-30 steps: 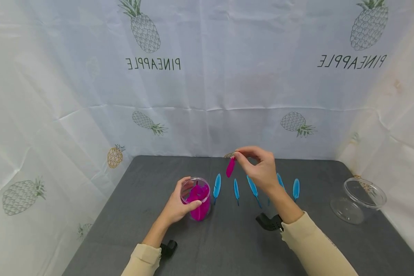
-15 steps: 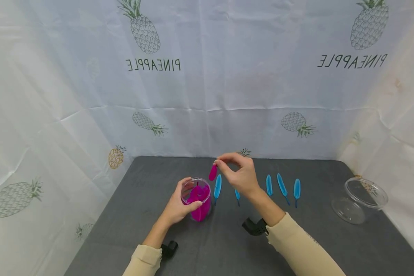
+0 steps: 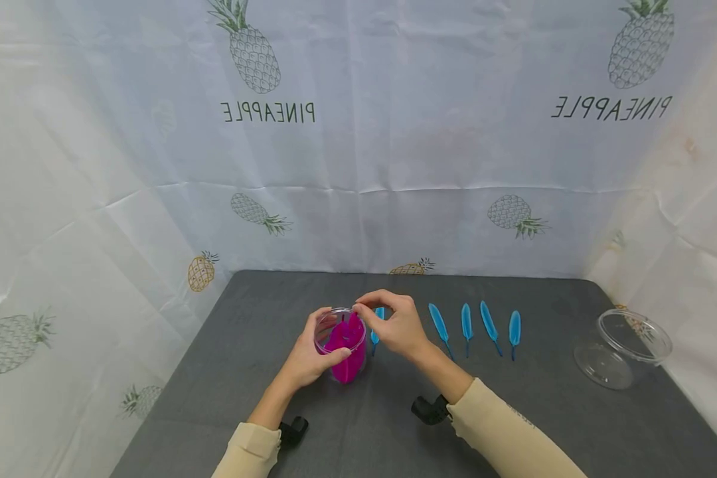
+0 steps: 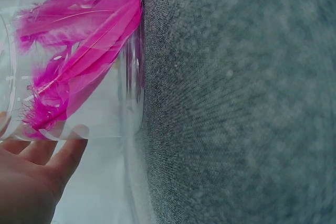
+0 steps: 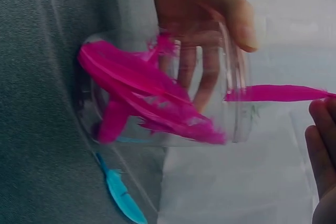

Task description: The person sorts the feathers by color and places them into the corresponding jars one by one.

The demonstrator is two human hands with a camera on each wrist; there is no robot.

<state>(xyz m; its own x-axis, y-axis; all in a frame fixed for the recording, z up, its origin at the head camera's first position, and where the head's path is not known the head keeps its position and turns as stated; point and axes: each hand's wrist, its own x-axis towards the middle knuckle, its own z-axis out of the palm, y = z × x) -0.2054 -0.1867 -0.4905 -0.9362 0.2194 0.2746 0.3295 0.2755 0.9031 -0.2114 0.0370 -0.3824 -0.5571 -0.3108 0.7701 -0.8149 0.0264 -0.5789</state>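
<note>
My left hand point(image 3: 306, 358) grips a clear plastic jar point(image 5: 236, 124) standing on the dark table. Inside it lie several magenta feathers point(image 5: 142, 80), seen through the wall in both wrist views. Above the jar's mouth, my right hand point(image 3: 398, 326) pinches another magenta feather point(image 5: 281, 93) by its quill end. That feather hangs down, and its lower tip is just within the rim. Part of a blue feather point(image 3: 375, 338) shows behind the right hand, close to the jar's right side.
A row of blue feathers, including one long one point(image 3: 439, 325) and one at the far end point(image 3: 514, 327), lies right of my hand. A second clear jar point(image 3: 621, 352) stands near the right edge of the dark table point(image 3: 227, 398). A white pineapple-print curtain point(image 3: 364, 153) hangs behind.
My right hand has moved left and down with the magenta feather, from above the blue row to the jar's mouth. The left hand and jar have stayed put.
</note>
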